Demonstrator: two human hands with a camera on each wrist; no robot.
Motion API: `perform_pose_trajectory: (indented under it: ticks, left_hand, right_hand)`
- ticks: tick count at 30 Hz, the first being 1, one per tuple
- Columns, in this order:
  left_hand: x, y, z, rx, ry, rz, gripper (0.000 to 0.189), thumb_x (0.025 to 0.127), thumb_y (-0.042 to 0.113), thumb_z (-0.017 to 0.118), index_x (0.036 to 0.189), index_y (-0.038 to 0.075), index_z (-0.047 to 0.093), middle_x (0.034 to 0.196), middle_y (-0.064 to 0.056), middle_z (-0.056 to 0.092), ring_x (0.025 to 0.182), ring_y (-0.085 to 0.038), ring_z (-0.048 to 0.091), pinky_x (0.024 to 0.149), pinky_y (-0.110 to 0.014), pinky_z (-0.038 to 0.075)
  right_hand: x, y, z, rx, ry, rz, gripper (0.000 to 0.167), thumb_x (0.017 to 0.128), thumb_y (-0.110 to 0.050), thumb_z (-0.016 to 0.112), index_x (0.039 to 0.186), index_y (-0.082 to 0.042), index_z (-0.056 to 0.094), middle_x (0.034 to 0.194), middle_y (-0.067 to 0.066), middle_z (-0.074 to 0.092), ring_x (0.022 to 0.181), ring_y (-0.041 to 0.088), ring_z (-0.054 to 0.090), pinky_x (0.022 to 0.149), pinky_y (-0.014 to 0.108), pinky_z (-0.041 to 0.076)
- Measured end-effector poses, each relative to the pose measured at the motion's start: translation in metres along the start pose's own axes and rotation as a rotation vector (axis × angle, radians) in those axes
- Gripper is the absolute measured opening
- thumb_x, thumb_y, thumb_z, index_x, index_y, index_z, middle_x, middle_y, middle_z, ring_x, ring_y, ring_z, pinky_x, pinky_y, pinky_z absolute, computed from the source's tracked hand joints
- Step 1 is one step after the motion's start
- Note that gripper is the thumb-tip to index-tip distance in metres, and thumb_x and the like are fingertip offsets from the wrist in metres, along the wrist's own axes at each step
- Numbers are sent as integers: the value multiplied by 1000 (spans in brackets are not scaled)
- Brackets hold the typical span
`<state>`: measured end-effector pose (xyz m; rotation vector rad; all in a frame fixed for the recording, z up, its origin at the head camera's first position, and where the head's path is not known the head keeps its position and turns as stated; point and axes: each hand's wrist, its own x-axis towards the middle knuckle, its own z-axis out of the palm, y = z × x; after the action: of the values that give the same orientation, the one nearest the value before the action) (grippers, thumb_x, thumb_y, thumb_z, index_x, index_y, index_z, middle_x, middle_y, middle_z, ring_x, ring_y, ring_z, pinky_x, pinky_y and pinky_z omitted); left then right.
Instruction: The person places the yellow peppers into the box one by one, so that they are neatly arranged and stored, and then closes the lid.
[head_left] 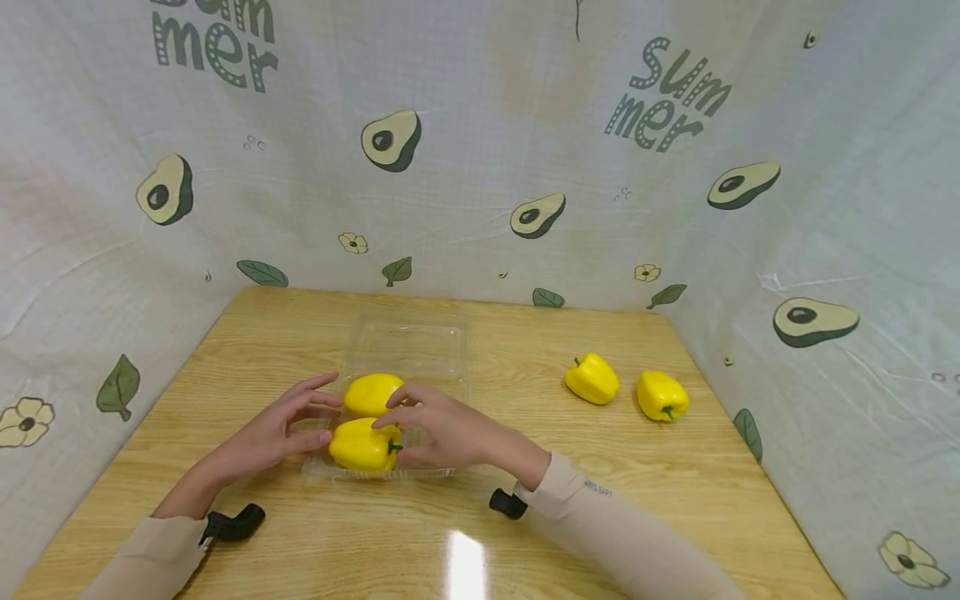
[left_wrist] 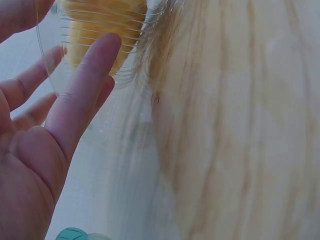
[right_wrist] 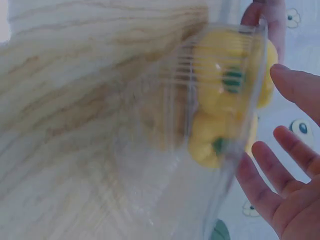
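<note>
Closest to the camera, down at the bottom left, is a beige left sleeve [head_left: 142, 558] with a black gadget [head_left: 236, 522] at the cuff. Past it comes the left hand [head_left: 273, 437], fingers loosely bent and spread apart, with the thumb by the box's left side, not pinching anything. Can't tell if it's actually touching.

Next over is the clear box [head_left: 442, 473], sitting on the wood table [head_left: 337, 533] with its lid [head_left: 408, 346] flopped open toward the back. Two yellow peppers are in the left part of it: the back pepper [head_left: 371, 393], and just in front of that the front pepper [head_left: 360, 446], lying sideways with its green stem pointing right.

Right hand [head_left: 453, 429] comes over the box from the right, fingers spread too, thumb well away from the others. Fingertips overlap both peppers in the head view; contact, no clue. Its right sleeve [head_left: 622, 533] is also beige, with another gadget at the cuff.

Further right, out on the table, sit a third pepper [head_left: 592, 379] and, near it, the last pepper [head_left: 662, 396], stem toward the camera.
</note>
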<state>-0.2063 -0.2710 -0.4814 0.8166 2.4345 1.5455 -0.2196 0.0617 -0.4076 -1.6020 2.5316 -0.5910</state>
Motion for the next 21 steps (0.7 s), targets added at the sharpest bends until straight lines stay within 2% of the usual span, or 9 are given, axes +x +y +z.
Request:
perform_pose_trajectory:
  ticks: [6, 10, 16, 21]
  left_hand:
    - [0, 0, 0, 5, 7, -8, 37, 104, 11, 70, 140, 12, 61, 172, -22, 22, 133, -53, 56, 98, -20, 51]
    - [0, 2, 0, 9, 12, -21, 38, 104, 13, 70, 140, 13, 62, 172, -21, 22, 132, -51, 56, 99, -21, 51]
    - [-1, 2, 0, 11, 8, -32, 38, 104, 14, 70, 141, 12, 61, 172, -21, 22, 133, -51, 56, 98, -21, 51]
    - [0, 1, 0, 12, 10, -36, 38, 104, 14, 71, 141, 13, 61, 173, -19, 22, 133, -51, 56, 98, -20, 52]
  right_hand:
    - [-19, 11, -20, 35, 38, 93, 47, 99, -18, 78, 145, -19, 65, 150, 8, 51, 131, 22, 53, 103, 34, 51]
    - [-35, 23, -33, 25, 73, 114, 47, 99, -19, 79, 144, -16, 65, 150, 10, 52, 131, 25, 53, 105, 40, 52]
    - [-64, 42, -52, -9, 102, 171, 48, 99, -18, 78, 145, -18, 64, 149, 12, 52, 131, 27, 53, 103, 45, 53]
    - [-94, 65, -69, -66, 139, 229, 48, 97, -16, 81, 142, -17, 66, 145, 13, 55, 130, 29, 54, 102, 47, 54]
